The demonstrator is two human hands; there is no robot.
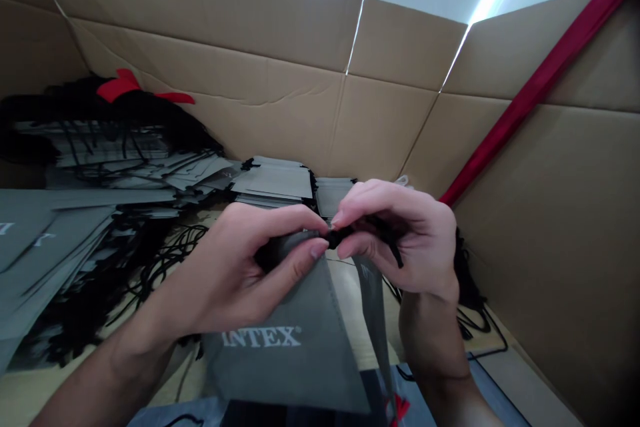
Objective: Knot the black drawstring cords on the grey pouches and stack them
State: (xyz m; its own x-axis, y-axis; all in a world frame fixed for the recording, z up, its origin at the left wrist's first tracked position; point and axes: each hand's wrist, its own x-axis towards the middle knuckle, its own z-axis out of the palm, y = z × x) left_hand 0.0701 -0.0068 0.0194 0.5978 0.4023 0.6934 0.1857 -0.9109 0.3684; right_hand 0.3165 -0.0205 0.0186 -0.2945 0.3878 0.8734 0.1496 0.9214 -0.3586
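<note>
Likely light and limp, the gray INTEX pouch (295, 370) hangs below the left hand (237, 270), which pinches its top edge, a sensible hold, while the right hand (413, 233) grips black cord (341, 236).

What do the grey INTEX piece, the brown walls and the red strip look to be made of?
Grey INTEX piece: probably fabric, perhaps nonwoven; matte, with a soft bend at its pinched top.
Brown walls: likely cardboard; dull, with straight fold creases.
Red strip: possibly ribbon or tape; smooth and evenly coloured, too blurred to settle.
</note>
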